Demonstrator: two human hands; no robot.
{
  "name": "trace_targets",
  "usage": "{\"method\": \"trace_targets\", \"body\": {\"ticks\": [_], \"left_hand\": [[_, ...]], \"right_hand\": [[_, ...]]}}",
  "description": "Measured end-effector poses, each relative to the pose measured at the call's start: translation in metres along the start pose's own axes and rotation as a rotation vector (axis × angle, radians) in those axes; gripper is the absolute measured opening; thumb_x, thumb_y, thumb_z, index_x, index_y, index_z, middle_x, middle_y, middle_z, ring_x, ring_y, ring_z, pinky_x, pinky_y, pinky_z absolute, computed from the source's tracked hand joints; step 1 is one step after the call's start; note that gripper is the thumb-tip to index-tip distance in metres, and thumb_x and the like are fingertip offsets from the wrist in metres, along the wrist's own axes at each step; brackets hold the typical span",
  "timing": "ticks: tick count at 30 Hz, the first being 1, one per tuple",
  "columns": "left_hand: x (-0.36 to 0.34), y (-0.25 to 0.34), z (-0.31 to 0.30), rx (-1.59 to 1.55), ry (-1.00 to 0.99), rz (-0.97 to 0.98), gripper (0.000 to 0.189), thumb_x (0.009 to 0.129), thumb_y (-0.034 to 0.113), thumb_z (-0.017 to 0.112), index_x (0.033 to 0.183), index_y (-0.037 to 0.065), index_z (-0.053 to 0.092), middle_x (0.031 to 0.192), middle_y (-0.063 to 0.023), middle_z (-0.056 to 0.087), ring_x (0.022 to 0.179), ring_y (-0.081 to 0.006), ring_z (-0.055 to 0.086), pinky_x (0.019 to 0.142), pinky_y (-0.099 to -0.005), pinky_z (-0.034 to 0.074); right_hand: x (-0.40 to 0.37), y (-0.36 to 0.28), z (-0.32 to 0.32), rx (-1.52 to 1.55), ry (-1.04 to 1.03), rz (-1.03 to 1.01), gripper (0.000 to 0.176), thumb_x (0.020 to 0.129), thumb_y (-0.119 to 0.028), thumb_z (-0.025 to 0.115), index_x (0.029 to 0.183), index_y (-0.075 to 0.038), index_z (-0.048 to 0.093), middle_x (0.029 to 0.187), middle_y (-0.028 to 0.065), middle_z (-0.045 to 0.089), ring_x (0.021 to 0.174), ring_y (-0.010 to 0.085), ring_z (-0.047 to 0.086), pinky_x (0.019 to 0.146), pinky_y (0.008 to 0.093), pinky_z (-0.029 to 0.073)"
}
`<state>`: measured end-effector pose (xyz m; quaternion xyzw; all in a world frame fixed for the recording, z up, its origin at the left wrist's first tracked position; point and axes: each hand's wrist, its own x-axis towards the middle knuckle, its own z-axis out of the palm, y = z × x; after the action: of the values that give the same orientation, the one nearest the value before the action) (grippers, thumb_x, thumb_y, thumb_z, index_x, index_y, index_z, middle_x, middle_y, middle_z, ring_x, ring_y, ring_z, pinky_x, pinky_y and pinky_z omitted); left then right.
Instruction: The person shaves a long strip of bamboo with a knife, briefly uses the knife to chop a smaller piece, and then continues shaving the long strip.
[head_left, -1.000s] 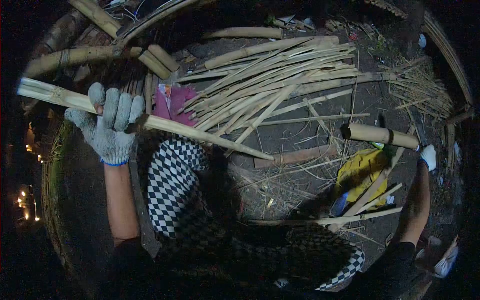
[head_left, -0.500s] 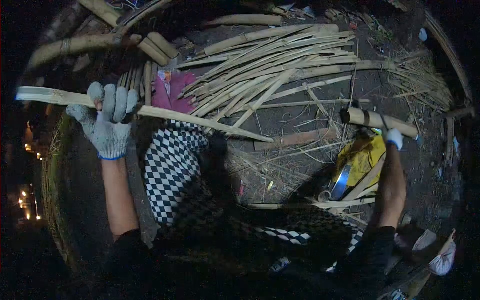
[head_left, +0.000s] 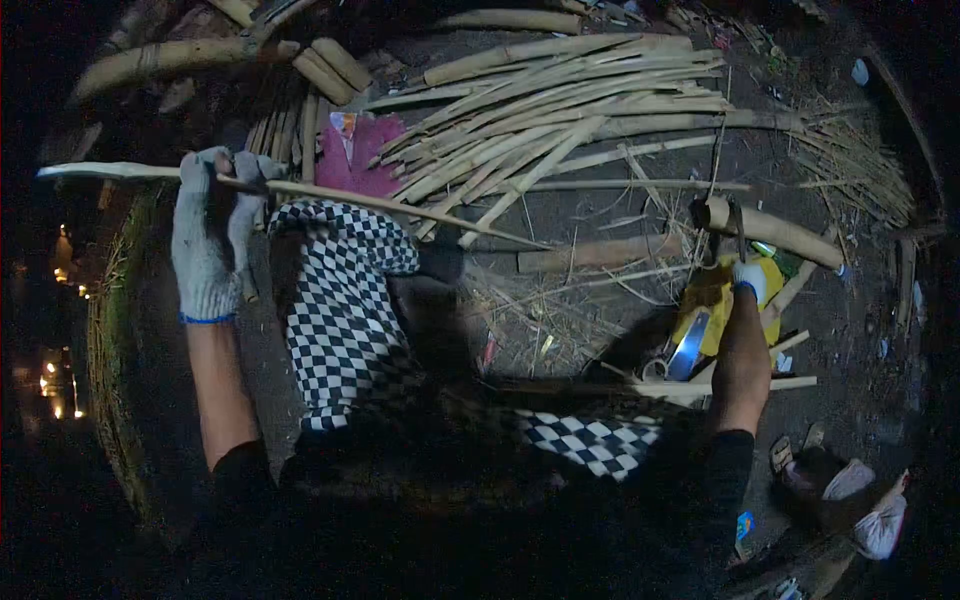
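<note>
My left hand [head_left: 207,235], in a grey-white work glove, is closed around a long split bamboo strip [head_left: 400,207]. The strip slants down to the right, its narrow side facing me, and its far end reaches the middle of the ground. On the right, my right hand [head_left: 748,278], in a white glove, is closed on a dark narrow tool [head_left: 736,222] that crosses a short thick bamboo piece [head_left: 785,235]. What kind of tool it is cannot be made out. Below that hand lie a yellow cloth or bag [head_left: 712,297] and a shiny flat blade [head_left: 688,345].
A heap of split bamboo strips [head_left: 560,90] lies ahead. Left of it is a pink sheet [head_left: 352,165]. Checkered cloth [head_left: 340,320] covers my leg. Bamboo poles [head_left: 165,65] lie at the upper left, and a pale bag [head_left: 882,525] sits at the lower right.
My left hand has rotated, turning the bamboo strip from its broad face to its edge. My right hand has shifted left along the short bamboo piece. The view has moved slightly.
</note>
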<state>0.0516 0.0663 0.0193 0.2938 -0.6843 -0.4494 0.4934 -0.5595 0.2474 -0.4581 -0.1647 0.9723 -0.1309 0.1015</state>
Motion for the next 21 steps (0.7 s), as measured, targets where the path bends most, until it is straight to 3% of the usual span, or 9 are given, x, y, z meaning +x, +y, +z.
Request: {"method": "trace_targets", "body": {"ticks": [1,2,5,6,12,17,19,20,21], "left_hand": [[-0.001,0.004,0.004,0.262,0.053,0.003,0.022,0.096,0.029,0.042,0.096,0.008,0.047,0.086,-0.0042,0.048,0.089,-0.0170,0.050,0.078,-0.0279,0.044],[0.000,0.004,-0.003,0.206,0.085,-0.098,0.024,0.096,0.027,0.043,0.105,0.006,0.049,0.098,-0.0065,0.052,0.100,-0.0179,0.051,0.086,-0.0270,0.046],[0.004,0.010,-0.007,0.082,0.266,-0.242,0.028,0.092,0.026,0.053,0.108,0.003,0.054,0.099,-0.0077,0.058,0.101,-0.0176,0.056,0.083,-0.0297,0.049],[0.002,0.011,-0.011,0.057,0.209,-0.246,0.030,0.095,0.027,0.046,0.113,0.003,0.050,0.107,-0.0088,0.055,0.106,-0.0181,0.053,0.089,-0.0291,0.046],[-0.007,0.025,-0.007,0.315,0.130,-0.293,0.038,0.095,0.022,0.046,0.127,0.002,0.045,0.114,-0.0097,0.056,0.111,-0.0198,0.054,0.088,-0.0275,0.047],[-0.019,0.033,-0.012,0.265,0.093,-0.290,0.037,0.094,0.021,0.048,0.124,0.001,0.047,0.110,-0.0103,0.060,0.107,-0.0182,0.056,0.088,-0.0270,0.046],[-0.019,0.031,-0.017,0.382,-0.024,-0.159,0.040,0.091,0.029,0.052,0.117,-0.002,0.053,0.107,-0.0140,0.062,0.101,-0.0198,0.060,0.084,-0.0298,0.051],[-0.019,0.034,-0.010,0.393,0.151,-0.307,0.037,0.091,0.028,0.052,0.115,-0.001,0.056,0.108,-0.0118,0.061,0.100,-0.0175,0.059,0.084,-0.0278,0.049],[-0.022,0.034,-0.011,0.395,0.163,-0.293,0.037,0.091,0.028,0.052,0.115,-0.001,0.056,0.108,-0.0118,0.061,0.100,-0.0175,0.059,0.084,-0.0278,0.049]], "right_hand": [[0.015,0.004,0.018,0.018,0.052,0.043,0.056,0.077,-0.051,0.056,0.096,0.000,0.067,0.095,0.0219,0.066,0.089,0.0360,0.064,0.075,0.0438,0.050],[-0.017,-0.021,-0.018,0.009,-0.007,0.040,0.059,0.076,-0.054,0.057,0.099,-0.001,0.066,0.102,0.0227,0.064,0.096,0.0360,0.062,0.080,0.0444,0.049],[-0.019,-0.036,-0.032,-0.028,-0.102,-0.073,0.062,0.076,-0.055,0.057,0.104,-0.001,0.064,0.109,0.0239,0.061,0.102,0.0378,0.059,0.086,0.0452,0.047],[-0.012,-0.037,-0.029,-0.029,-0.101,-0.072,0.062,0.076,-0.055,0.057,0.104,-0.001,0.064,0.109,0.0239,0.061,0.102,0.0378,0.059,0.086,0.0452,0.047],[0.018,-0.021,-0.006,0.057,-0.077,-0.048,0.065,0.074,-0.056,0.057,0.107,0.000,0.063,0.112,0.0263,0.058,0.107,0.0385,0.056,0.088,0.0442,0.045],[0.002,-0.021,-0.018,-0.016,-0.115,-0.010,0.066,0.075,-0.059,0.056,0.111,-0.004,0.062,0.114,0.0231,0.059,0.109,0.0355,0.057,0.091,0.0457,0.044],[0.022,-0.001,0.002,0.086,-0.167,-0.007,0.062,0.077,-0.057,0.055,0.113,-0.007,0.062,0.111,0.0219,0.061,0.108,0.0342,0.057,0.090,0.0438,0.045],[0.037,0.010,0.017,0.054,-0.170,0.025,0.059,0.078,-0.055,0.056,0.113,-0.008,0.062,0.109,0.0214,0.062,0.106,0.0341,0.058,0.088,0.0429,0.046],[0.053,0.017,0.032,0.026,-0.167,0.057,0.057,0.078,-0.054,0.056,0.113,-0.009,0.063,0.106,0.0209,0.063,0.105,0.0340,0.058,0.087,0.0420,0.046]]}}
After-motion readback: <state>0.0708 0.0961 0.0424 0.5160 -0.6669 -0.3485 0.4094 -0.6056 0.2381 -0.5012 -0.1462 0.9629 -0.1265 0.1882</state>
